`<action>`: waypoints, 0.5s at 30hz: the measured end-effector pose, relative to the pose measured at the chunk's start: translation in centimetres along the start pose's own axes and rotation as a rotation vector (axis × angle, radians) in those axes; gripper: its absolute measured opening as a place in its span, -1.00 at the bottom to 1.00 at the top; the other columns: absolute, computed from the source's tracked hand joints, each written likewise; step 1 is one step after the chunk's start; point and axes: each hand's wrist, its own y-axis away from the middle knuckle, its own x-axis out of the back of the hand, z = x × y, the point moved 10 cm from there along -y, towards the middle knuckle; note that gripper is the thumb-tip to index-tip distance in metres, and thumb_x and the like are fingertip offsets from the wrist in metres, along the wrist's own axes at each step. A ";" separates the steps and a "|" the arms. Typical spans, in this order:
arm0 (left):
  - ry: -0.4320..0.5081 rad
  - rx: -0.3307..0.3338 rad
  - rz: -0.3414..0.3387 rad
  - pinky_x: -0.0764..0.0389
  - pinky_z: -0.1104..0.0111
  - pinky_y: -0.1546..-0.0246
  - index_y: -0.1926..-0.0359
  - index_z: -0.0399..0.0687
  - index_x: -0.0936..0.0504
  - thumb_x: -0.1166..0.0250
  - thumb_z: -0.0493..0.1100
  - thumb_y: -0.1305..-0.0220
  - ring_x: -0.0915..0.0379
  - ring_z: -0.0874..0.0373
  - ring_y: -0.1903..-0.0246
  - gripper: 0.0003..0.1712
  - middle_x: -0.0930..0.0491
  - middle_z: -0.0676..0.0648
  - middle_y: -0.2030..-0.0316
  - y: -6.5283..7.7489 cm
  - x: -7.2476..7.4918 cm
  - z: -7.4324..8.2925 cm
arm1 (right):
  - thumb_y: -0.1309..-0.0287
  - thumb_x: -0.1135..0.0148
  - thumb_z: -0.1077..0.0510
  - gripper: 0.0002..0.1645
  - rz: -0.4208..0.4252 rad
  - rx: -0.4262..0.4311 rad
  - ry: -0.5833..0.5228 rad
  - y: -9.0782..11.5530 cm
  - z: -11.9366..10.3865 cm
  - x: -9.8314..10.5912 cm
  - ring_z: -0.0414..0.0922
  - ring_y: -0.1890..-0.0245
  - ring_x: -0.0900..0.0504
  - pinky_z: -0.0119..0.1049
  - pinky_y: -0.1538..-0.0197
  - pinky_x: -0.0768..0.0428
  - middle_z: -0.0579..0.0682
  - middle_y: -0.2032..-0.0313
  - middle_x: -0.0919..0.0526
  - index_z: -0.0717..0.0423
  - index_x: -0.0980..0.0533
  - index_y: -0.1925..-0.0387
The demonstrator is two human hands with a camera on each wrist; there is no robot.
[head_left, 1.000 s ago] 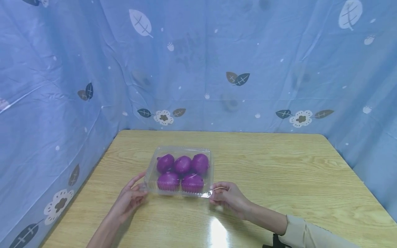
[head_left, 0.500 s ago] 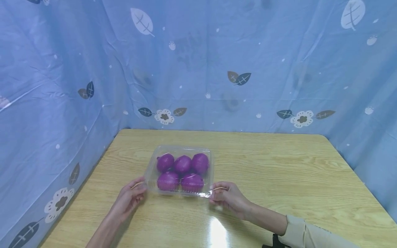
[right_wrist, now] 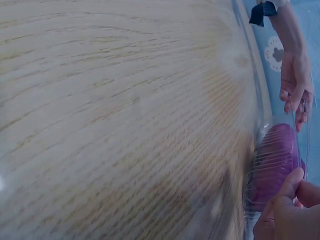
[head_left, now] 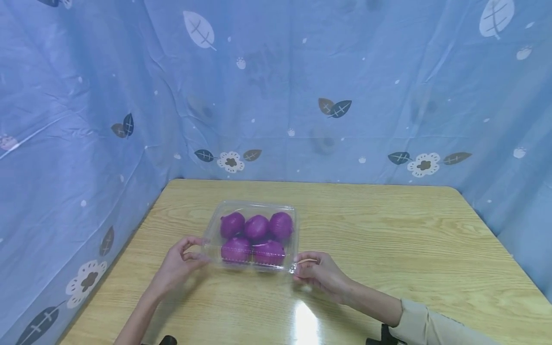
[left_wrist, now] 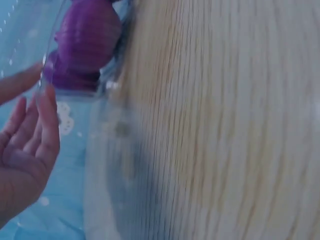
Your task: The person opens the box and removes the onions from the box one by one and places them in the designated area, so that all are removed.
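Note:
A clear plastic clamshell box (head_left: 215, 229) sits on the table left of centre, with several purple onion-shaped things (head_left: 257, 227) inside. At its front left corner, my left hand (head_left: 176, 266) pinches the rim between thumb and fingers. The left wrist view shows these fingertips (left_wrist: 48, 92) right at the clear edge. My right hand (head_left: 322, 275) grips the front right corner, thumb and fingers meeting at the rim. From the right wrist view, two clear edges stand slightly apart near the left hand (right_wrist: 297, 75).
The wood-grain table (head_left: 388, 230) extends well to the right of the box. A blue patterned curtain (head_left: 276, 86) hangs behind it and along the sides. A beige sleeve (head_left: 431, 322) covers the right forearm.
The left hand has shifted, its fingers spreading wider and moving back onto the box's left corner. The right hand keeps its grip. The view has shifted slightly.

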 end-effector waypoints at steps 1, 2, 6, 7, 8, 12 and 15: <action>0.032 -0.032 -0.027 -0.61 0.31 0.25 -0.14 -0.29 -0.31 -0.41 -0.34 -0.08 -0.60 0.13 0.29 -0.37 -0.49 -0.27 -0.13 -0.2 -0.2 0.2 | -0.11 -0.06 0.44 -0.64 -0.002 -0.002 0.000 0.0 0.0 0.0 -0.15 0.31 -0.62 -0.30 0.02 -0.60 0.01 0.38 -0.58 0.52 -0.35 0.02; 0.050 -0.064 -0.050 -0.62 0.32 0.27 -0.20 -0.28 -0.26 -0.39 -0.37 -0.08 -0.59 0.14 0.31 -0.31 -0.47 -0.25 -0.16 -0.3 -0.3 0.4 | -0.12 -0.06 0.43 -0.63 -0.004 -0.004 0.001 0.0 0.0 0.1 -0.15 0.31 -0.62 -0.30 0.02 -0.60 0.00 0.38 -0.58 0.52 -0.35 0.02; 0.068 -0.181 -0.126 -0.63 0.36 0.29 -0.37 -0.34 -0.10 -0.34 -0.45 -0.09 -0.60 0.15 0.36 -0.14 -0.50 -0.31 -0.13 -0.4 -0.7 1.1 | -0.12 -0.10 0.44 -0.62 0.012 -0.003 -0.001 0.0 0.0 0.4 -0.15 0.32 -0.62 -0.30 0.04 -0.61 0.01 0.39 -0.59 0.53 -0.35 0.01; 0.067 -0.195 -0.137 -0.63 0.36 0.29 -0.37 -0.35 -0.12 -0.34 -0.44 -0.10 -0.60 0.14 0.36 -0.15 -0.50 -0.29 -0.12 -0.4 -0.8 1.2 | -0.12 -0.11 0.44 -0.62 0.024 0.001 0.004 0.0 0.0 0.5 -0.15 0.32 -0.62 -0.30 0.04 -0.61 0.00 0.39 -0.59 0.53 -0.36 0.00; 0.064 -0.203 -0.144 -0.63 0.36 0.28 -0.36 -0.39 -0.15 -0.33 -0.43 -0.11 -0.60 0.15 0.36 -0.17 -0.51 -0.25 -0.12 -0.4 -0.9 1.2 | -0.11 -0.13 0.44 -0.61 0.039 0.010 0.010 0.1 0.0 0.6 -0.15 0.33 -0.62 -0.29 0.04 -0.61 0.00 0.40 -0.59 0.53 -0.36 0.00; 0.066 -0.184 -0.141 -0.62 0.38 0.27 -0.34 -0.40 -0.21 -0.34 -0.40 -0.13 -0.58 0.19 0.37 -0.22 -0.53 -0.12 -0.14 -0.4 -0.7 0.9 | -0.05 -0.22 0.44 -0.56 0.117 0.064 0.047 0.2 0.0 0.7 -0.16 0.35 -0.63 -0.25 0.04 -0.62 -0.01 0.40 -0.60 0.52 -0.39 -0.01; 0.061 -0.159 -0.123 -0.61 0.40 0.29 -0.36 -0.36 -0.21 -0.35 -0.37 -0.13 -0.54 0.21 0.40 -0.21 -0.53 -0.04 -0.15 -0.4 -0.5 0.6 | -0.02 -0.25 0.44 -0.52 0.168 0.094 0.035 0.4 0.1 0.6 -0.17 0.35 -0.63 -0.26 0.05 -0.62 -0.02 0.40 -0.60 0.51 -0.39 -0.02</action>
